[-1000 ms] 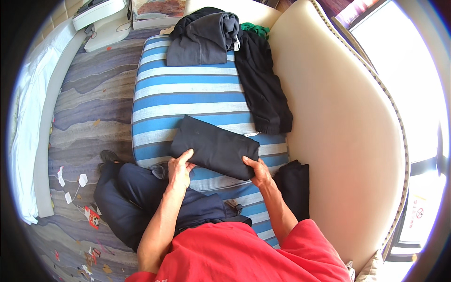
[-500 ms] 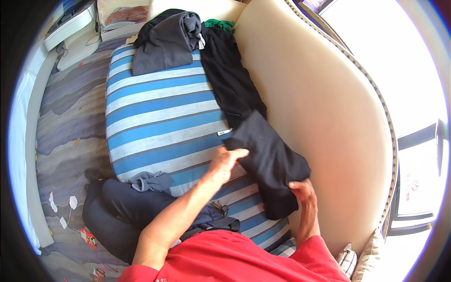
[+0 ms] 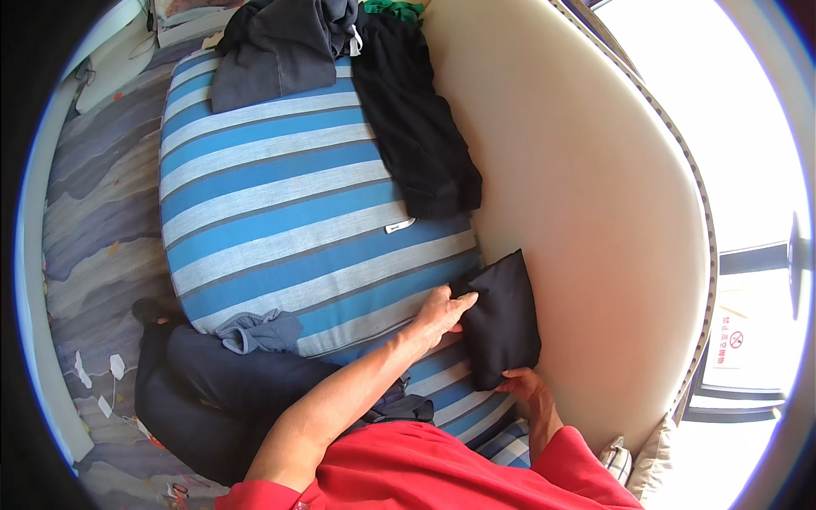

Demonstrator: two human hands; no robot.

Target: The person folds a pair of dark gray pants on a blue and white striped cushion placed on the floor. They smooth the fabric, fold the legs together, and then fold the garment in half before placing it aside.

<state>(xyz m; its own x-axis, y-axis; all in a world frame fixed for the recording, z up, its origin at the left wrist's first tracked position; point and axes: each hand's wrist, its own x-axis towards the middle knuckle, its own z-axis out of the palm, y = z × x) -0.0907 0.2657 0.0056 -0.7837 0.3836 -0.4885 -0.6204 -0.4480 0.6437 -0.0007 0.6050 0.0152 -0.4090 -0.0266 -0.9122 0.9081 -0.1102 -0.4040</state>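
Against the backrest (image 3: 595,221), folded black garment (image 3: 503,319) in both hands

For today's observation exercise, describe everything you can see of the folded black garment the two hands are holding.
The folded black garment is a compact, roughly rectangular bundle of soft, matte cloth. It stands tilted against the cream sofa back, its lower part on the blue striped cushion. The left hand holds its upper left edge; the right hand holds its bottom edge.

- A home or hotel room: blue-striped seat cushion (image 3: 280,212) on a cream upholstered sofa (image 3: 586,221).
- Loose dark clothes (image 3: 416,127), patterned carpet (image 3: 93,212), bright window (image 3: 748,110).
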